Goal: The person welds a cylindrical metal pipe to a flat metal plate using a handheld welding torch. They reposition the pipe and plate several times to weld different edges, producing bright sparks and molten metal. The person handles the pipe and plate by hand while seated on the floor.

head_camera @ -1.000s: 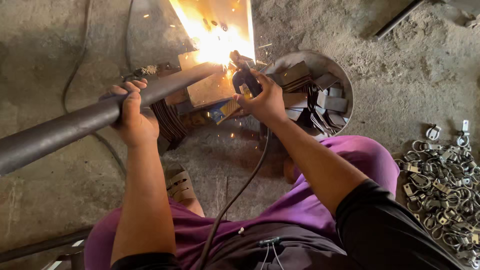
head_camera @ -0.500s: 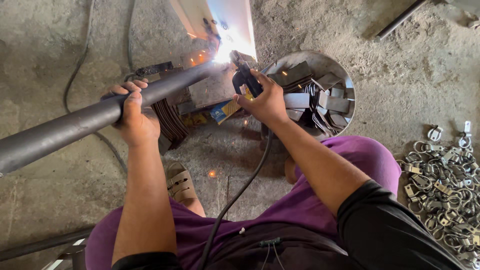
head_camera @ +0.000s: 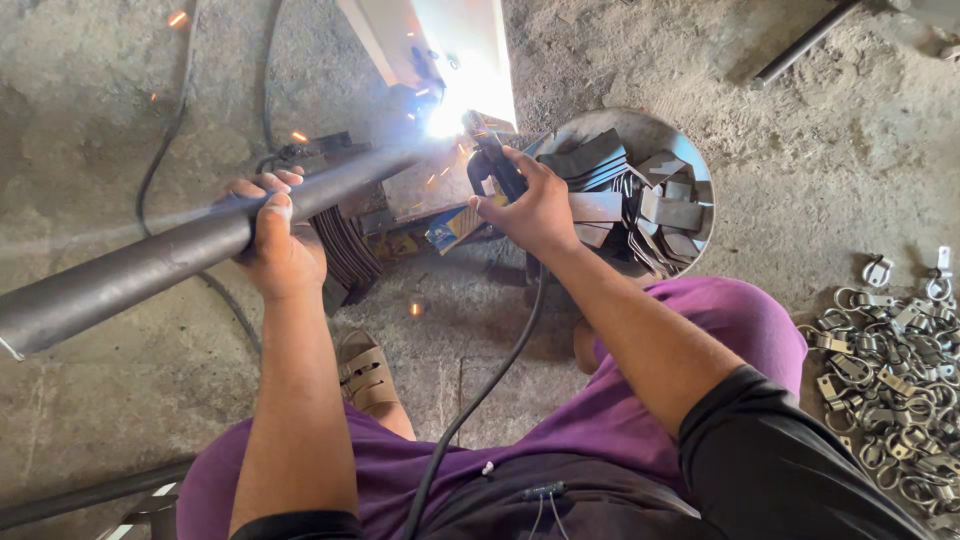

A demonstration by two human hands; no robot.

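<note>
My left hand (head_camera: pixel 270 240) grips a long dark steel pipe (head_camera: pixel 150 265) that runs from the lower left up to a bright welding arc (head_camera: pixel 445 120). My right hand (head_camera: pixel 535 205) is closed around a black electrode holder (head_camera: pixel 495 165), its tip at the arc on the pipe's far end. A black cable (head_camera: pixel 480 395) trails from the holder down over my purple trousers. Sparks scatter around the weld. A white glare hides the workpiece behind the arc.
A round metal bowl (head_camera: pixel 660 135) of flat steel pieces sits just right of my right hand. A pile of small metal rings and clamps (head_camera: pixel 890 370) lies at the far right. A sandalled foot (head_camera: pixel 365 370), a rod (head_camera: pixel 800 45) and cables (head_camera: pixel 165 140) rest on the concrete floor.
The glare has shrunk from a wide orange flare to a small white point at the pipe's end. Both hands hold their grips in nearly the same places.
</note>
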